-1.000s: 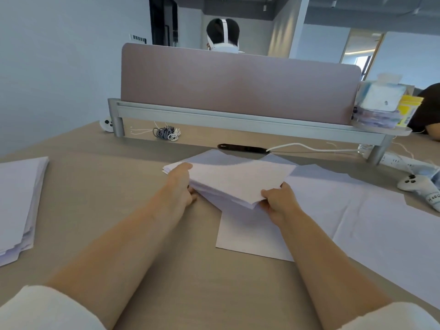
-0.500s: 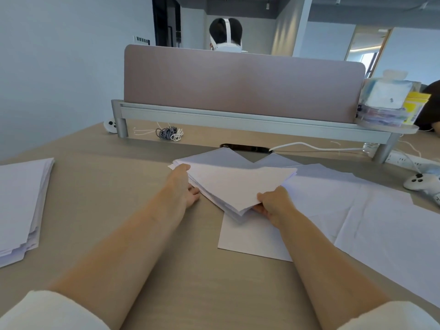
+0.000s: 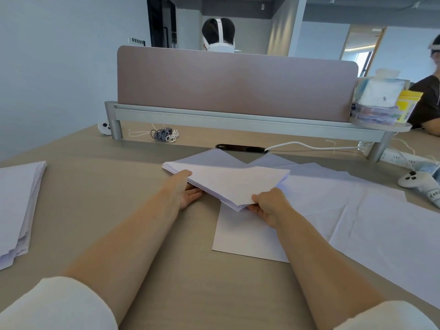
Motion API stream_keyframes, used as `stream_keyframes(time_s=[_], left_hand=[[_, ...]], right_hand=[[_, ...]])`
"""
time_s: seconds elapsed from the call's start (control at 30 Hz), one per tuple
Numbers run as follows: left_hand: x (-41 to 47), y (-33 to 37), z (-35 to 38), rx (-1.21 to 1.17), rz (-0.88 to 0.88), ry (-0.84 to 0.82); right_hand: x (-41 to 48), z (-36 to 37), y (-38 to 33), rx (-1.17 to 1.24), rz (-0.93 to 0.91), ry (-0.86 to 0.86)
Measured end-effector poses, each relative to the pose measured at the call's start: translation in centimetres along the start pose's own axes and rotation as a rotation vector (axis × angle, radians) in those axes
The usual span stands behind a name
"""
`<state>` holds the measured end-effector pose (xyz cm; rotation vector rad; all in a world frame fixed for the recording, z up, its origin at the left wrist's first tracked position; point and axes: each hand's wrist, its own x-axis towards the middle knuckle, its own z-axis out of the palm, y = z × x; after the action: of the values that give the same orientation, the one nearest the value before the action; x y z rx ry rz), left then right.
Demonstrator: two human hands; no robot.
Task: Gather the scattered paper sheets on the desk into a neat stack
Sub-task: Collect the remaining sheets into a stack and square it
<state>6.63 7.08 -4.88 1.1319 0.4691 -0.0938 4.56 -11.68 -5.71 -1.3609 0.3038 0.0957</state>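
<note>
Centre of the counter (image 3: 123, 186): bundle of sheets (image 3: 228, 181), turned corner-on to the viewer, held between both hands over loose sheets (image 3: 247, 236) lying flat and overlapping toward the right edge. Left hand (image 3: 183, 189) at the bundle's left edge, grasping it, thumb on top and fingers (image 3: 196, 194) tucked under. Right hand (image 3: 269, 206) at the near corner, pinching the bundle, thumb above and fingers below; that corner raised slightly off the single sheet beneath. Edges of the bundle uneven, sheets stepped at the left side. Far left: separate pile of paper (image 3: 16, 206), its edges fanned. Behind the bundle: black bar-shaped object (image 3: 239, 148) with a white cable (image 3: 309, 146) running right from it. Under the divider panel (image 3: 233, 84): coil of grey and white cords (image 3: 164, 134) and a white controller (image 3: 104, 127) beside the left post. Second white controller (image 3: 421, 184) at the right edge, near the loose sheets. On the divider's right shelf: tissue pack (image 3: 378, 96) and yellow cup (image 3: 408, 106). Both forearms bare, white sleeves (image 3: 54, 306) pushed back.
</note>
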Motion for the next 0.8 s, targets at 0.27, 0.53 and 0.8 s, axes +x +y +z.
stream_keyframes(time_s=[0.27, 0.53, 0.8], left_hand=[[1.2, -0.2, 2.0, 0.380, 0.094, 0.077], [2.4, 0.7, 0.4, 0.277, 0.432, 0.129], [-3.4, 5.1, 1.3, 0.146, 0.434, -0.060]], right_hand=[[0.3, -0.1, 0.2, -0.017, -0.006, 0.051], [0.8, -1.3, -0.1, -0.524, -0.115, 0.340], [-0.9, -2.3, -2.4, -0.340, -0.123, 0.119]])
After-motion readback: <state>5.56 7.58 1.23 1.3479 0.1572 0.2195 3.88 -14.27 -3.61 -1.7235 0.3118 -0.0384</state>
